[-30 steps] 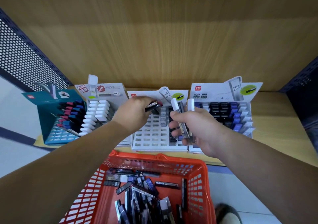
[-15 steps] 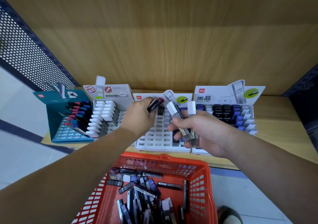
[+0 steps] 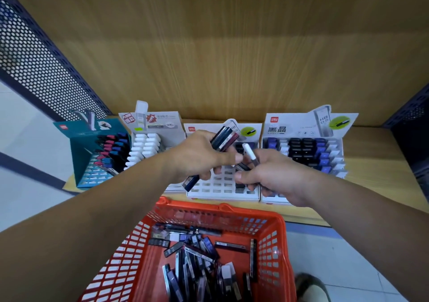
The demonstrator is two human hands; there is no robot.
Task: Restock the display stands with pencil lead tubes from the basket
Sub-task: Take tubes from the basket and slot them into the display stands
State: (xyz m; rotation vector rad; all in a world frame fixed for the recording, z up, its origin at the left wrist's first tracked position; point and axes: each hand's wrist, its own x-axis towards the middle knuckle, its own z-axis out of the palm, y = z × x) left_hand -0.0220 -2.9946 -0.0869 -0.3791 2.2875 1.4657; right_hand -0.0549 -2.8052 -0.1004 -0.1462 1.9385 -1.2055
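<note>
Over the white display stand (image 3: pixel 217 189), the left hand (image 3: pixel 197 155) grips a bundle of dark lead tubes (image 3: pixel 224 138) and the right hand (image 3: pixel 278 174), almost touching it, pinches a white-capped tube (image 3: pixel 250 154), both just beyond the red basket (image 3: pixel 209 208) of loose tubes.

Wooden back panel (image 3: pixel 220 46), pale tiled floor (image 3: pixel 336 267)

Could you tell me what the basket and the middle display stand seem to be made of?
The orange basket looks like moulded plastic, slightly glossy, going by its slotted lattice walls. The middle display stand seems to be matte white printed cardboard: thin header card and punched slots, though thin plastic is possible.
</note>
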